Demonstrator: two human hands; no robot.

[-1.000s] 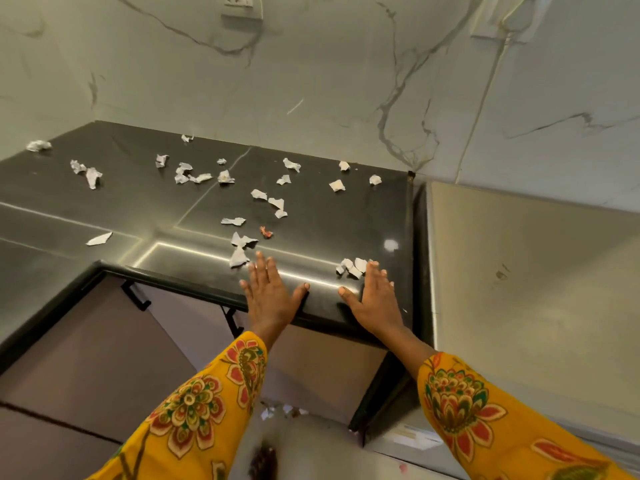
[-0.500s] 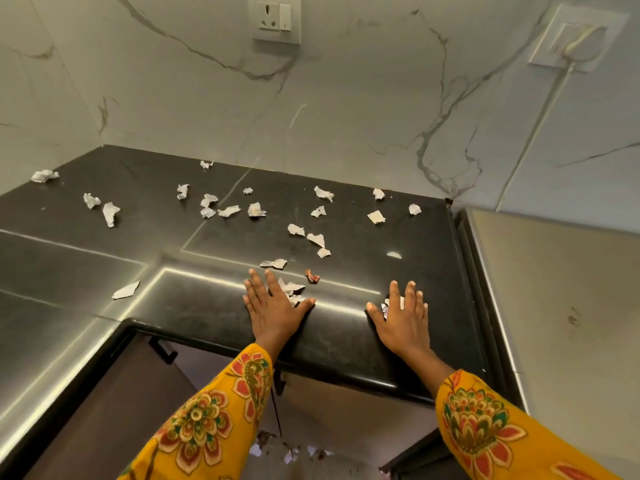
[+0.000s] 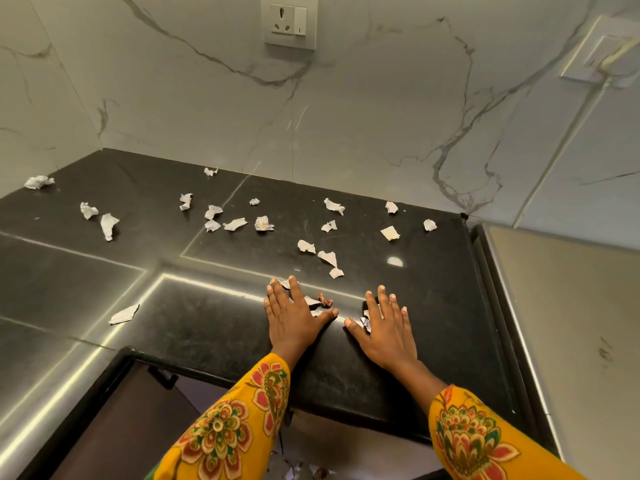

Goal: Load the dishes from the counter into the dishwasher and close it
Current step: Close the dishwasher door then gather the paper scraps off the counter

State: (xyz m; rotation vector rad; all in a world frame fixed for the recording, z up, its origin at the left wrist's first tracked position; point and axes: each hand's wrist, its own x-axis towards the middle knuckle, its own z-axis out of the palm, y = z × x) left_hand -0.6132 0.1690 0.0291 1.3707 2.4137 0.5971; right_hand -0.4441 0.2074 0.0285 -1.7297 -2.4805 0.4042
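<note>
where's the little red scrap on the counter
In the head view the red scrap lies on the black counter near its front edge, just right of the left hand, among white paper scraps.

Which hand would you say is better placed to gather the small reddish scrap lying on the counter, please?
Left, probably. The left hand lies flat on the black counter with the reddish scrap just beyond its thumb, touching or nearly so. The right hand lies flat farther right, over white scraps.
</note>
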